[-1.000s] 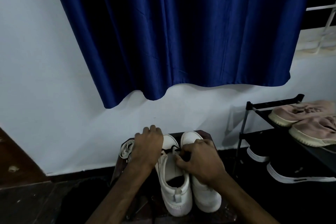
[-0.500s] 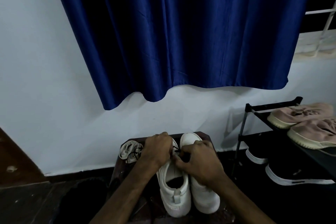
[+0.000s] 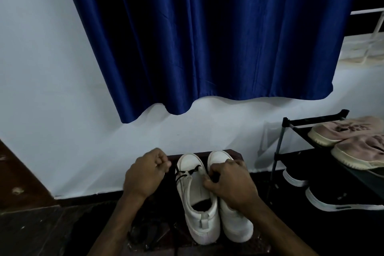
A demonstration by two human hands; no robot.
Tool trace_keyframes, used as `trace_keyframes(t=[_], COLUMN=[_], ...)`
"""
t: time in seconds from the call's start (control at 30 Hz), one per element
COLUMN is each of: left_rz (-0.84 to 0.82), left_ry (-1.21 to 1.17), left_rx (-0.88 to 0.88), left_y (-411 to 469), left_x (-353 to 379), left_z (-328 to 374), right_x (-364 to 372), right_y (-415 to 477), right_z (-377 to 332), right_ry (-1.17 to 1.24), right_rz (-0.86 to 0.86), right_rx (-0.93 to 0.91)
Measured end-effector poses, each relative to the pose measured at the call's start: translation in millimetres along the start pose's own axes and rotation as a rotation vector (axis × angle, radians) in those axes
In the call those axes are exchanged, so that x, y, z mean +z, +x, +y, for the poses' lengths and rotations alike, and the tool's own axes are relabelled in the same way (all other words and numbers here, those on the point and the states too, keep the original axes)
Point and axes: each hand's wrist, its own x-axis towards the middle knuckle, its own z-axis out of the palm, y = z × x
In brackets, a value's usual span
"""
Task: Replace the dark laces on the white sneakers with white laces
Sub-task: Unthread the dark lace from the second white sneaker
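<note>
On the dark bench [image 3: 238,155] against the wall, 2 white sneakers stand side by side with their toes toward the wall, so each long axis runs straight away from the person. Only the laced sneaker [image 3: 197,199], the one on the left of the pair, shows a dark lace [image 3: 186,172]. The lace crosses just the eyelets nearest the toe, and the throat behind them is bare. The left hand [image 3: 145,174] is off that sneaker's left side and clear of it. Its fingers [image 3: 163,163] are curled tight in a pinch, and the lace runs out sideways toward them, so it looks to be holding a lace end. The right hand [image 3: 232,185] lies over the front of the second sneaker [image 3: 234,224]. Its thumb [image 3: 207,183] and curled fingers close on the right eyelet edge of the laced sneaker, apparently to steady it; whether they also trap the other lace end cannot be told. The lace therefore lies across the sneaker's long axis, to the right of the left fingers and ahead of the right thumb, and the right hand is the nearer of the 2. Freeing the last crossings probably calls for a sideways draw to the left, with the right hand holding the sneaker against that pull. No white laces are visible.
</note>
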Motion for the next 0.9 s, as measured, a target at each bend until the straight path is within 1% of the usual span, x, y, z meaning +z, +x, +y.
trace_keyframes(t=[0.03, 0.13, 0.17, 0.2, 0.23, 0.27, 0.33, 0.4, 0.47, 0.53, 0.6, 0.67, 0.73, 0.8, 0.9], left_rz=[-0.043, -0.148, -0.160, -0.139, -0.103, -0.060, -0.020, -0.022, 0.015, 0.098, 0.202, 0.255, 0.241, 0.202, 0.188], left_ry=[0.062, 0.358, 0.410, 0.398, 0.325, 0.203, -0.121, -0.401, -0.621, -0.768, -0.775, -0.768, -0.755, -0.719, -0.688], left_rx=[-0.017, -0.034, -0.017, 0.015, 0.058, 0.095, 0.115, 0.074, 0.046, 0.030, 0.037, 0.054, 0.101, 0.145, 0.164], left_y=[-2, -14, -17, -20, -22, -25, -31, -40, -49, -57, -63, -67, -68, -69, -71], left_x=[1, 7, 11, 17, 22, 29, 43, 58, 71, 86, 98, 105, 105, 104, 102], left_z=[-4, -16, -19, -20, -20, -21, -19, -12, -6, -8, -17, -26, -27, -27, -26], right_x=[-1, -4, -5, -4, -5, -4, -6, -7, -7, -7, -6, -3, -1, 2, 2], right_y=[0, -1, -2, -3, -3, -3, -4, -2, 5, 16, 26, 31, 36, 40, 43], right_z=[0, -3, -4, -4, -4, -5, -8, -10, -16, -23, -29, -34, -35, -35, -35], right_ry=[0.004, 0.024, 0.020, 0.016, 0.011, 0.003, -0.033, -0.085, -0.123, -0.159, -0.193, -0.225, -0.235, -0.187, -0.162], right_rz=[0.001, 0.016, 0.030, 0.044, 0.049, 0.038, 0.011, 0.013, 0.011, -0.082, -0.200, -0.270, -0.312, -0.352, -0.357], right_rx=[0.000, 0.002, 0.001, 0.003, 0.010, 0.021, 0.024, -0.044, -0.166, -0.224, -0.221, -0.226, -0.217, -0.179, -0.155])
